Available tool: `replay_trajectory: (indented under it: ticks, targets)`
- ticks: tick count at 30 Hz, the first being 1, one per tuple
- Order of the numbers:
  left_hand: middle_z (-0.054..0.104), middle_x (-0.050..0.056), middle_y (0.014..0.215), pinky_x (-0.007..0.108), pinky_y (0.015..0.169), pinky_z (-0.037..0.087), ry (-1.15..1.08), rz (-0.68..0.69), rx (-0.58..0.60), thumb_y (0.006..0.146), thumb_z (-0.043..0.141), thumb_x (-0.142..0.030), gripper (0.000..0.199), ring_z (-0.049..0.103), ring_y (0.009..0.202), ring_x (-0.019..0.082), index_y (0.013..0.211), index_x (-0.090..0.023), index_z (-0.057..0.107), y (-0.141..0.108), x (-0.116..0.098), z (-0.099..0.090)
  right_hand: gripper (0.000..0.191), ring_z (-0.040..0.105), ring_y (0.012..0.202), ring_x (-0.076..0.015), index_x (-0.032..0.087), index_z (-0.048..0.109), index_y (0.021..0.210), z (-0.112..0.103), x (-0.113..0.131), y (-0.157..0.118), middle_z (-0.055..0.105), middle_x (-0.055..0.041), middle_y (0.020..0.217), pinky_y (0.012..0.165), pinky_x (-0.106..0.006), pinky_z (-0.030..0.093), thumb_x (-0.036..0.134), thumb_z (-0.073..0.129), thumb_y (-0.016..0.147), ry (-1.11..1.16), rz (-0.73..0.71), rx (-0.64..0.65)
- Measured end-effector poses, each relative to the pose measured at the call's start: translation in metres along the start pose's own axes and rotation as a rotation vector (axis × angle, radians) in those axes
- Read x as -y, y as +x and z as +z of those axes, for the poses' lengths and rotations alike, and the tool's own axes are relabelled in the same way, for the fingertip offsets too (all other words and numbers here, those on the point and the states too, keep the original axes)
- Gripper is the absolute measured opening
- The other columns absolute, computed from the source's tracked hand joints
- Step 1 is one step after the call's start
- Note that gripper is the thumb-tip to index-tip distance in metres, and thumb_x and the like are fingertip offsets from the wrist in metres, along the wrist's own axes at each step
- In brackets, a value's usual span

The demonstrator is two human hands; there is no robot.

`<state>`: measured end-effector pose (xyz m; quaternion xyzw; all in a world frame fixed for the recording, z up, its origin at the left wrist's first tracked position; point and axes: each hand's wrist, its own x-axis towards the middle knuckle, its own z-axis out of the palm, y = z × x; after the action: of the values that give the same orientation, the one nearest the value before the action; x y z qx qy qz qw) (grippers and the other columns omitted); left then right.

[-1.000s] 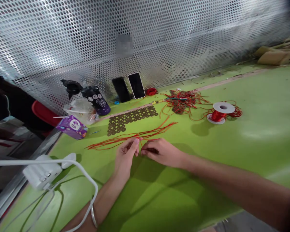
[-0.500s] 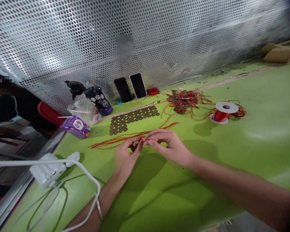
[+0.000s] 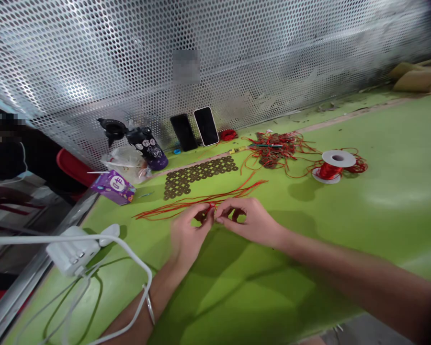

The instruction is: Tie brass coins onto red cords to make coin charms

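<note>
My left hand [image 3: 188,232] and my right hand [image 3: 246,220] meet fingertip to fingertip over a bundle of thin red cords [image 3: 187,204] lying on the green table [image 3: 362,211]. Both pinch a red cord between thumb and forefinger where they meet. Behind the cords lies a flat array of several dark round coins [image 3: 197,175]. Farther right sits a tangle of red cord with coins [image 3: 276,149] and a white spool of red cord [image 3: 332,165].
A white power adapter with cables [image 3: 73,249] lies at the left table edge. A purple carton [image 3: 115,184], a plastic bag, a dark bottle [image 3: 147,146] and two phones [image 3: 196,127] stand by the perforated metal wall. Another person in black is at far left.
My right hand lifted off the table and its fingertips came up to meet the left hand's. The view shifted slightly.
</note>
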<state>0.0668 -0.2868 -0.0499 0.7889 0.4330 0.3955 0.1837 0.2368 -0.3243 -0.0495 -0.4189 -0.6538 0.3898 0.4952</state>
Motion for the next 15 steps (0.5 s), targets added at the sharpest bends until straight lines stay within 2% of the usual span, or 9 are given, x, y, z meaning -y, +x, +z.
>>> replay_trajectory:
  ticks: [6,12,15]
  targets:
    - [0.071,0.002,0.077,0.025,0.063,0.051,0.011,0.084,-0.006,0.08,0.062,-0.023,0.009,0.062,0.064,0.014,0.085,-0.018,0.068,-0.001,0.0,0.001,0.01,0.063,0.072,-0.0132,0.02,0.059,0.086,0.001,0.0,-0.001,0.068,-0.0016,0.081,0.064,-0.024,0.049,0.014,0.06,0.078,0.007,-0.009,-0.005]
    - [0.071,0.003,0.079,0.026,0.064,0.051,0.123,0.221,0.025,0.083,0.057,-0.021,0.011,0.063,0.065,0.014,0.086,-0.019,0.068,0.0,-0.002,-0.001,0.036,0.063,0.065,-0.0132,0.018,0.055,0.11,-0.001,-0.008,0.004,0.068,0.0002,0.073,0.06,-0.024,0.049,0.023,0.066,0.076,0.199,0.197,-0.037]
    - [0.073,0.004,0.082,0.027,0.066,0.052,0.191,0.302,0.045,0.083,0.056,-0.02,0.014,0.066,0.069,0.016,0.088,-0.021,0.069,0.001,0.001,-0.001,0.035,0.063,0.063,-0.0126,0.015,0.062,0.108,-0.002,-0.013,0.007,0.069,-0.0009,0.071,0.062,-0.025,0.05,0.024,0.067,0.075,0.264,0.254,0.004]
